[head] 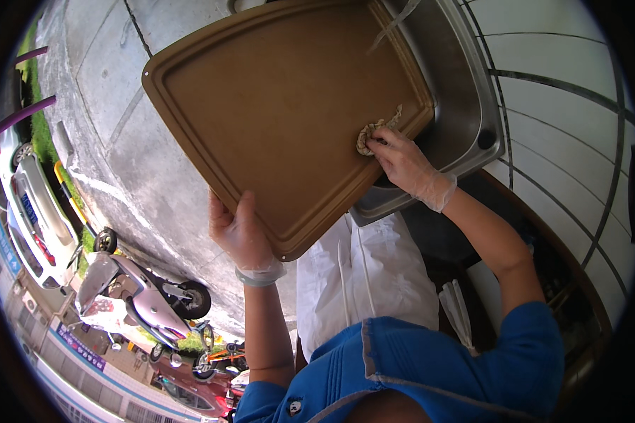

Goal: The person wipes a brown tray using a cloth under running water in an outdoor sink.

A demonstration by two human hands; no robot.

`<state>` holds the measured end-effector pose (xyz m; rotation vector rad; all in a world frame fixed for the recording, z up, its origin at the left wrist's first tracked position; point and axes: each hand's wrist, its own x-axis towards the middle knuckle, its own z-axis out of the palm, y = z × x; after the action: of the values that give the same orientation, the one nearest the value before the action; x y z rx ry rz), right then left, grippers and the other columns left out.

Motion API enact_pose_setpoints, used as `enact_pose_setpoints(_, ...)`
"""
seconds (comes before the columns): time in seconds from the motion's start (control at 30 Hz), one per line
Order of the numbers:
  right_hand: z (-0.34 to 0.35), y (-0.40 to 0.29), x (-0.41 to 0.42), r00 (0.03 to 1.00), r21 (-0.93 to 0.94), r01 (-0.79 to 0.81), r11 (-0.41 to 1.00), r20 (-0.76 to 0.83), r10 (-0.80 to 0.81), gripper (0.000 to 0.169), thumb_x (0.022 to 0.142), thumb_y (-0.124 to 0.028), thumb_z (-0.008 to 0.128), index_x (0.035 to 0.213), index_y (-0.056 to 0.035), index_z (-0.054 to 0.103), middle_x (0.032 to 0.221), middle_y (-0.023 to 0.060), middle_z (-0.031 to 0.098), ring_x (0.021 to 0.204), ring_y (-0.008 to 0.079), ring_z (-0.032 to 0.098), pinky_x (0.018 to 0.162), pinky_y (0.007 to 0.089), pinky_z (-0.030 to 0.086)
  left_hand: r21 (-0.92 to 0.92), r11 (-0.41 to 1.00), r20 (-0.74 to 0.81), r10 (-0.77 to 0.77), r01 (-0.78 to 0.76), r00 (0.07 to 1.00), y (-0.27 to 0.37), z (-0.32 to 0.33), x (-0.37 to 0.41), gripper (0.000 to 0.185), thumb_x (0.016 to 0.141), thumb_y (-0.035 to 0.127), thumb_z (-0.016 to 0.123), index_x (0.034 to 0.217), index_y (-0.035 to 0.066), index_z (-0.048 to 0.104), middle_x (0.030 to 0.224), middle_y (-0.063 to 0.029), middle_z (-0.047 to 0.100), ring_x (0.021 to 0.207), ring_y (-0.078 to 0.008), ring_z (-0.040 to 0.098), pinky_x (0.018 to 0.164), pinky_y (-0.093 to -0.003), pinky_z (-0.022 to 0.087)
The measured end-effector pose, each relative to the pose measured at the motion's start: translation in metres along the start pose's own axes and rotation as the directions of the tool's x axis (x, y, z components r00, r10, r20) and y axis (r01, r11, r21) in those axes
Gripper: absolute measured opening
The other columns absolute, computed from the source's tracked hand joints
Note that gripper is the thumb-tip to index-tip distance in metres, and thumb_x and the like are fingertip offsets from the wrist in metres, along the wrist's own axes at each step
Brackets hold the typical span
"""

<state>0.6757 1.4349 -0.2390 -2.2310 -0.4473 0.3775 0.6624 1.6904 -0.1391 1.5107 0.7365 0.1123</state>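
A large brown rectangular tray or board (291, 111) with a raised rim and a groove lies tilted before me, one end over a stainless steel sink (455, 69). My left hand (241, 230), in a clear plastic glove, grips its near left edge, thumb on top and fingers beneath. My right hand (402, 156), gloved the same way, pinches a crumpled, patterned cloth (368, 138) against the board's surface near the right rim. A stream of water (394, 24) falls onto the board's far right corner. The tap itself is out of view.
White wall tiles (550, 53) rise right of the sink. Concrete paving (111, 106) spreads on the left, with a pink scooter (143, 296), a white car (42, 217) and a red car (190, 386) parked beyond. A dark cabinet or shelf area (444, 227) lies below the sink.
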Motion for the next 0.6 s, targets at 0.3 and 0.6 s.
enact_pose_setpoints(0.3,-0.006,0.059,0.045,0.953,-0.008,-0.268,0.963,-0.151,0.264,0.021,0.081,0.001,0.054,0.102,0.0035,0.058,0.104,0.0152,0.054,0.095,0.0348,0.054,0.079,0.0377,0.045,0.027,0.999,0.01,0.041,-0.041,0.999,-0.003,-0.003,0.0,0.04,0.081,-0.006,0.053,0.121,-0.006,0.049,0.112,-0.0105,0.058,0.099,-0.0154,0.055,0.088,-0.0269,0.042)
enact_pose_setpoints(0.6,0.028,-0.054,0.054,0.978,0.088,0.157,0.984,-0.154,-0.143,0.015,0.073,-0.004,0.066,0.088,-0.0028,0.064,0.089,0.0089,0.054,0.086,0.0281,0.055,0.072,0.0366,0.048,0.008,0.999,-0.045,-0.033,0.034,0.998,-0.001,0.004,0.0,0.042,0.081,-0.007,0.052,0.123,-0.006,0.048,0.114,-0.0118,0.058,0.099,-0.017,0.056,0.088,-0.0282,0.044)
